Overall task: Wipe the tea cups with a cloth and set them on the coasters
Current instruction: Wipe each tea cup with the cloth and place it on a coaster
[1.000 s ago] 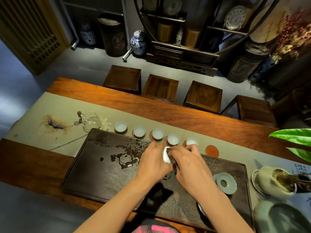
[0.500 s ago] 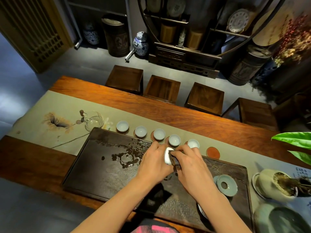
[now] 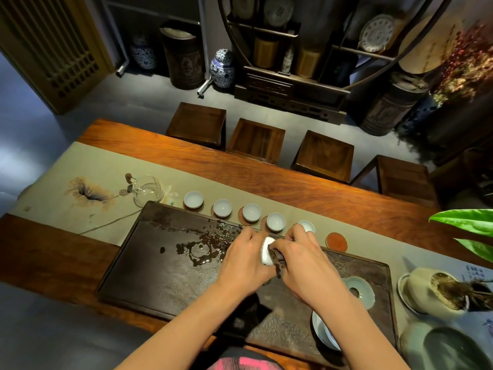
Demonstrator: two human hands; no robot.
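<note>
My left hand [image 3: 244, 259] grips a small pale tea cup [image 3: 266, 251] tipped on its side above the dark tea tray [image 3: 149, 265]. My right hand [image 3: 304, 260] holds a dark cloth [image 3: 277, 259] pressed against the cup's mouth. Beyond the tray's far edge stands a row of several pale cups, each on a round coaster, from the leftmost cup [image 3: 194, 199] to the one partly behind my right hand [image 3: 306, 226]. One reddish coaster [image 3: 336, 240] at the right end of the row is bare.
A puddle [image 3: 202, 249] lies on the tray's left half. A glass pitcher [image 3: 148, 192] stands left of the cups. A pale lid [image 3: 358, 291], a bowl [image 3: 324, 331], a pot of wet leaves [image 3: 437, 289] and green leaves [image 3: 469, 222] sit at the right.
Both hands stay together on the cup and cloth above the tray; the right hand's fingers shift slightly over the cup. The view has tilted a little.
</note>
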